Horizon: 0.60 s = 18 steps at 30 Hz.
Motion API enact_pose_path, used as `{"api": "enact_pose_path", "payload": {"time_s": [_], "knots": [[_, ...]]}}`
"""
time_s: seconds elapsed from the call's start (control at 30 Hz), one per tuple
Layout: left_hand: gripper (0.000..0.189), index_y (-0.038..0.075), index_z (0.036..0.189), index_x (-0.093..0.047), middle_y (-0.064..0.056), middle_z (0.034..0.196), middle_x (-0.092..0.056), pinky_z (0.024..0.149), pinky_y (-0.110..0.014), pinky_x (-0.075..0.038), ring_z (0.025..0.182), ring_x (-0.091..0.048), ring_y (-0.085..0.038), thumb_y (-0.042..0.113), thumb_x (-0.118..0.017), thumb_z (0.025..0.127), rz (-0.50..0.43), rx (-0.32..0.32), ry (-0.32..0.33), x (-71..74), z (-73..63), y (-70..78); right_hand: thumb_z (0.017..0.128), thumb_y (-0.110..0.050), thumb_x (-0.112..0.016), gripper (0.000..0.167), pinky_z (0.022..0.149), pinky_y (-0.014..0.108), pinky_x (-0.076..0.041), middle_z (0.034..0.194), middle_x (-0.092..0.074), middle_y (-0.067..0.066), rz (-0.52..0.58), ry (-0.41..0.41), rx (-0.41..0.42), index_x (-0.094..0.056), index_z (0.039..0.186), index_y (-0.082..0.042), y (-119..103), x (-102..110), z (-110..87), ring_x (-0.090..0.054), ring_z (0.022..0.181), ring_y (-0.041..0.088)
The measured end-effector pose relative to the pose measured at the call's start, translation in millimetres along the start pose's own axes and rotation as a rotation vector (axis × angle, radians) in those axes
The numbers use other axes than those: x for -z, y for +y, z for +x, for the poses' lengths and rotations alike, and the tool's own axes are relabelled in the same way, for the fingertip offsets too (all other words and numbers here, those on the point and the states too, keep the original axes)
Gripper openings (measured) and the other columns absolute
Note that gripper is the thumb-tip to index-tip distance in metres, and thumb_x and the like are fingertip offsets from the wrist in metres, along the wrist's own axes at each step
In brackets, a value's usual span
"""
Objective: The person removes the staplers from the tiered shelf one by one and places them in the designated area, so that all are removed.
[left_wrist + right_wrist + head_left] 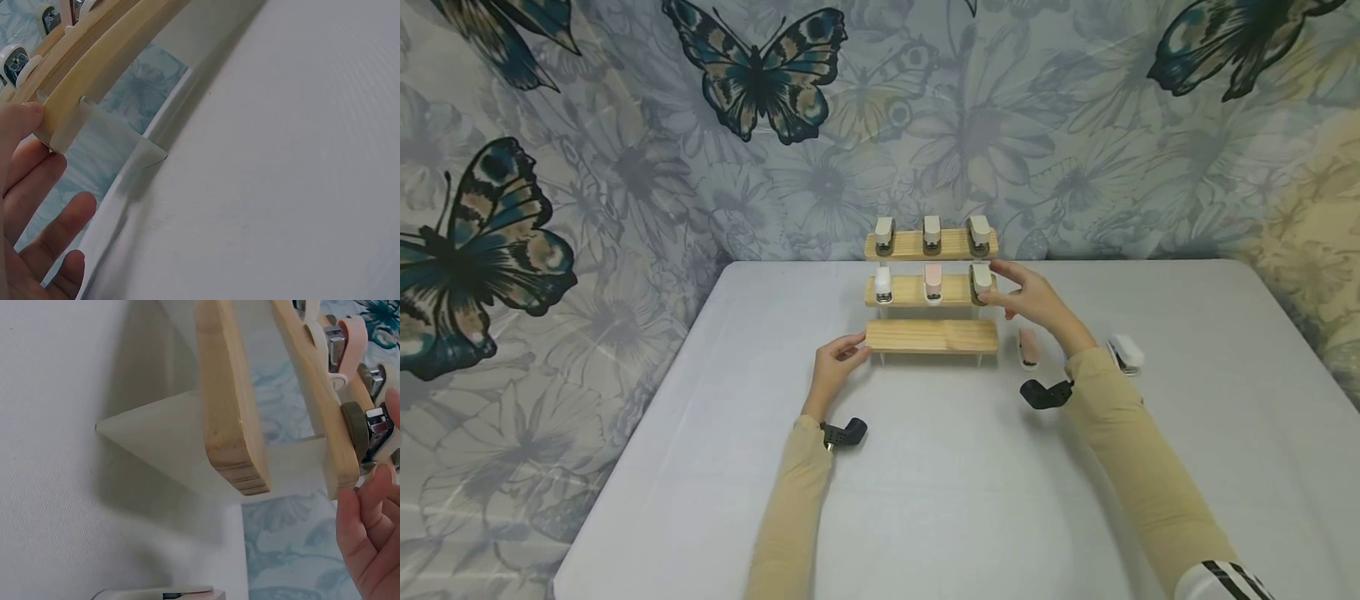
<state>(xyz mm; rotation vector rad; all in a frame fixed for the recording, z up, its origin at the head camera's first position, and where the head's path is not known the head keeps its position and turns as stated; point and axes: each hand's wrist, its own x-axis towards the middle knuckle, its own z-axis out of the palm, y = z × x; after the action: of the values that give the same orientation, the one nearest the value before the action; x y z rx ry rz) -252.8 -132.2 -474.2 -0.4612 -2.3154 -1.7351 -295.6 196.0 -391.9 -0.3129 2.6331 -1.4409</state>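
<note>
My left hand pinches the left end of the lowest wooden shelf of a three-step stand, thumb on top and fingertips at its underside in the left wrist view. My right hand holds a small stapler with a whitish top and dark base between thumb and fingers. This stapler stands at the right end of the middle shelf. Beside it on that shelf are a pink stapler and a white stapler. In the right wrist view, fingertips are right at the shelf end.
Three whitish staplers with dark bases stand on the top shelf. On the white table, another pink stapler lies right of the stand, and a white stapler farther right. A butterfly-patterned cloth hangs close behind the stand.
</note>
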Motion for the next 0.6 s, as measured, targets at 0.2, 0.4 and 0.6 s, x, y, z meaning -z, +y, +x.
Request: {"api": "enact_pose_path", "payload": {"time_s": [0.2, 0.4, 0.6], "knots": [[0.027, -0.006, 0.105, -0.062, -0.017, 0.102, -0.063, 0.070, -0.027, -0.047, 0.078, -0.057, -0.015, 0.005, -0.066, 0.081, -0.006, 0.031, -0.019, 1.2, 0.7, 0.7, 0.080, -0.037, -0.066, 0.079, 0.068, 0.038, -0.043, 0.142, -0.029, 0.012, 0.017, 0.003, 0.007, -0.025, 0.141, -0.010, 0.8, -1.9, 1.9, -0.055, 0.061, 0.029], [0.028, -0.001, 0.105, -0.064, -0.010, 0.100, -0.065, 0.068, -0.027, -0.048, 0.075, -0.057, -0.015, 0.008, -0.069, 0.079, -0.002, 0.028, -0.004, -0.1, 2.3, -13.1, 0.080, -0.036, -0.067, 0.080, 0.068, 0.037, -0.043, 0.142, -0.027, 0.012, 0.020, -0.008, 0.016, -0.023, 0.142, -0.011, 0.7, -4.2, 4.8, -0.055, 0.062, 0.032], [0.030, 0.002, 0.105, -0.065, -0.006, 0.101, -0.065, 0.071, -0.029, -0.048, 0.078, -0.058, -0.014, 0.014, -0.071, 0.078, -0.015, 0.053, 0.001, -2.1, 5.5, -31.3, 0.080, -0.035, -0.067, 0.080, 0.067, 0.037, -0.044, 0.143, -0.025, 0.013, 0.054, -0.016, 0.009, -0.022, 0.143, -0.013, 3.5, -3.9, 4.0, -0.055, 0.058, 0.025]]}}
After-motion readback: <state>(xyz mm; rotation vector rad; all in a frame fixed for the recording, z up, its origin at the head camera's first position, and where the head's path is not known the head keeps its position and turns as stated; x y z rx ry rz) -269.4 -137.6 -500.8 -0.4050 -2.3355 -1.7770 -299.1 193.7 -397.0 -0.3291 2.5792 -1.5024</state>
